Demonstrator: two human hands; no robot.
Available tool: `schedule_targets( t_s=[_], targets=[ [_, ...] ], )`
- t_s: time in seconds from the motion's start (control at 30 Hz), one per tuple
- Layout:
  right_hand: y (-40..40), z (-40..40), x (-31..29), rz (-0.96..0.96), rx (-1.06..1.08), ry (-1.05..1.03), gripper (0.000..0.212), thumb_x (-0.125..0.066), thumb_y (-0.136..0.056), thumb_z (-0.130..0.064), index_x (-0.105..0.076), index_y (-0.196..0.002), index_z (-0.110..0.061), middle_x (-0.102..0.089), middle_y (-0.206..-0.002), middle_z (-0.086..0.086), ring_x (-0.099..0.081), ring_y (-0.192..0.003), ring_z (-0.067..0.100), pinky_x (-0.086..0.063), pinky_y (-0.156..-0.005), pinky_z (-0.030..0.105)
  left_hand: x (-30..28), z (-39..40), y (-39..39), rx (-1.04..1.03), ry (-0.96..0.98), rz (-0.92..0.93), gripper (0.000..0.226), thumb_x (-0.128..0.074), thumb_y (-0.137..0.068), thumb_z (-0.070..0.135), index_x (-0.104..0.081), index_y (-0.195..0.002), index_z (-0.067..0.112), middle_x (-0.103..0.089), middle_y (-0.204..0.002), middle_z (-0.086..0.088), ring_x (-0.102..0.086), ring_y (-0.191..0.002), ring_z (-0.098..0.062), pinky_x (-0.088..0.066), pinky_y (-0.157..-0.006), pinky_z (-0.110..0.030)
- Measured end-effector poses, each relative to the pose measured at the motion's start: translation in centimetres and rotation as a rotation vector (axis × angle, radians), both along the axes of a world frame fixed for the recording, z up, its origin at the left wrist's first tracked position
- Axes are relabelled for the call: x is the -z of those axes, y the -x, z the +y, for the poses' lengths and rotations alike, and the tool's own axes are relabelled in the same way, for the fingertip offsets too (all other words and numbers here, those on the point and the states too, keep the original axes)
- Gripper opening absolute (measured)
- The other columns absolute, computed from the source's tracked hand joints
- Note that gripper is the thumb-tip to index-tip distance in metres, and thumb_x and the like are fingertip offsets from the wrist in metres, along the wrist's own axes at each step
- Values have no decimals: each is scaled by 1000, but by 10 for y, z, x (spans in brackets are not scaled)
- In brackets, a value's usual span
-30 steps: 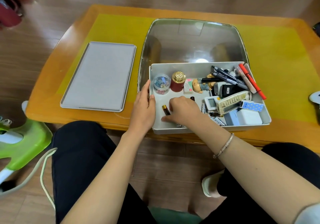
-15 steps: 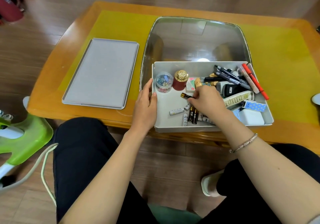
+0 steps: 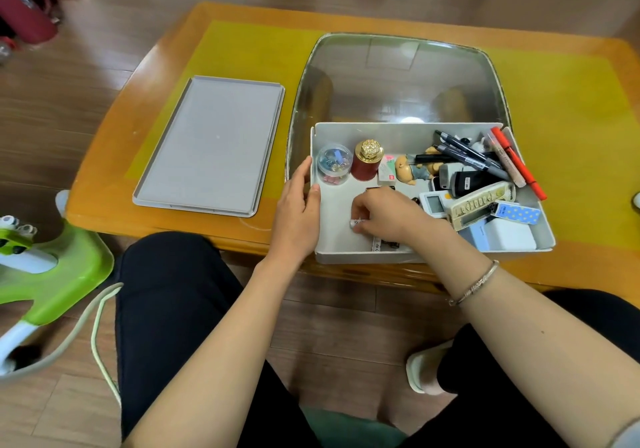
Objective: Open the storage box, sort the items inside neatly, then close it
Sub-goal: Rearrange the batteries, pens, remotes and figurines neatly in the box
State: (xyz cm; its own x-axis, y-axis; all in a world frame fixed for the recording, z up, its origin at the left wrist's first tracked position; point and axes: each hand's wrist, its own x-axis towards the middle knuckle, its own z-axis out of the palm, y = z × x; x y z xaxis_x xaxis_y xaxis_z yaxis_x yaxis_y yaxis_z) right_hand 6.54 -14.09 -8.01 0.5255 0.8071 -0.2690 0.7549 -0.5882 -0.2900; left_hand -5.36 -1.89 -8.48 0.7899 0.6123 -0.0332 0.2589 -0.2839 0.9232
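The grey storage box (image 3: 408, 132) stands open at the table's near edge. Its flat grey lid (image 3: 211, 143) lies on the table to the left. My left hand (image 3: 299, 208) holds the box's left wall, thumb inside the rim. My right hand (image 3: 388, 215) is inside the box near its front left, fingers curled and pinching a small white battery (image 3: 355, 222). Other batteries (image 3: 381, 245) lie partly hidden under that hand. A clear jar of clips (image 3: 334, 163) and a red jar with a gold cap (image 3: 367, 160) stand at the back left.
The box's right half is crowded with black pens (image 3: 467, 151), an orange marker (image 3: 517, 163), a cream remote (image 3: 481, 200), a small doll (image 3: 410, 167) and a white block (image 3: 507, 234). A glass pane (image 3: 398, 77) is set into the table behind. A green stool (image 3: 52, 271) stands on the floor left.
My right hand moved from the middle of the box back toward the front left and now pinches a battery there. My left hand stayed on the box's left wall.
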Motion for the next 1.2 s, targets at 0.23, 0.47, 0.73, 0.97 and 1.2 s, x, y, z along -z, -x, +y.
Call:
schedule_targets(
  t_s=[0.23,0.47,0.73,0.97,1.2],
  targets=[
    [5,3,-5,160,189,-254,20,-60,-87,-20,-64,-107,-19,-64,-81,-2,-59,-78,14,-49,-73,29,2,0,0,-8,-9,-16,45,-38,-103,27,-30,-147,29,-43,-145,3,-44,-129,-14,-47,-100,-44],
    [21,20,-2,375,234,-178,8,-69,-84,-25,-67,-87,-18,-70,-64,0,-65,-51,8,-51,-52,17,3,0,0,-12,-21,-26,45,-38,-103,24,-31,-147,28,-42,-147,4,-40,-133,-13,-44,-104,-42],
    [23,19,-2,419,127,-4,35,-70,-82,-12,-63,-116,-17,-72,-77,-3,-63,-63,3,-47,-56,17,4,1,-1,-1,7,-19,45,-38,-103,26,-30,-148,29,-42,-146,3,-41,-132,-14,-47,-102,-43],
    [32,25,-3,407,44,-21,38,-64,-79,-5,-63,-116,-12,-74,-88,0,-59,-73,1,-42,-63,10,4,1,-1,-6,13,-32,45,-39,-103,25,-31,-147,29,-42,-146,2,-41,-133,-16,-47,-101,-45],
    [26,20,-8,519,25,47,50,-62,-83,-3,-51,-132,-9,-75,-94,-4,-65,-84,1,-51,-83,22,5,1,-1,-20,-6,-23,45,-39,-103,27,-31,-147,30,-41,-147,4,-40,-133,-14,-46,-103,-44]
  ],
)
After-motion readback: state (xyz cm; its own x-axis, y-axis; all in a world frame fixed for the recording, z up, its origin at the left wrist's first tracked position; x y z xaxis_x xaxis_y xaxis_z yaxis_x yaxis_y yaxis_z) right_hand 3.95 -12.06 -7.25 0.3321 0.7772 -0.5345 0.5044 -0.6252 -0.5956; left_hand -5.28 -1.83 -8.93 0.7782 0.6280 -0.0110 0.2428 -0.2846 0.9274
